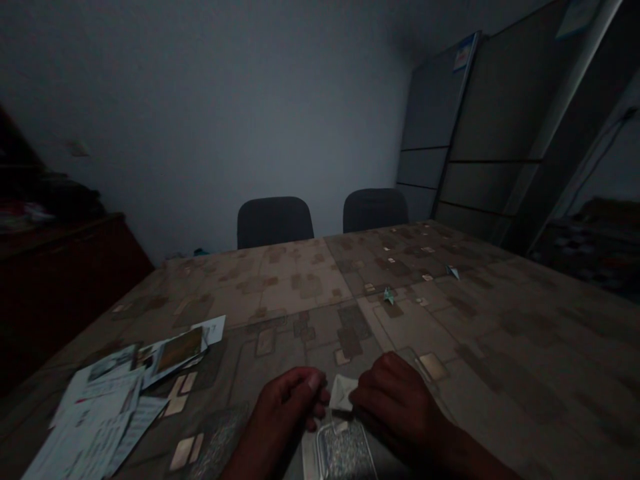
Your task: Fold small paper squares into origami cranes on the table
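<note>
A small folded piece of white paper point(342, 393) is at the near middle of the table. My right hand point(397, 403) has its fingers closed on the paper's right side. Just left of the paper is my left hand point(290, 403), its fingers curled with the thumb against the index finger; whether anything is between them is too small to tell. Below the paper, between my wrists, a patterned rectangle point(346, 453) shows on the tablecloth.
Printed sheets and cards point(100, 400) lie in a pile at the left. Farther back on the patterned table point(295, 280) stand a small green folded paper figure point(389, 296) and a pale folded piece point(453, 272). Two dark chairs point(274, 222) are behind the far edge.
</note>
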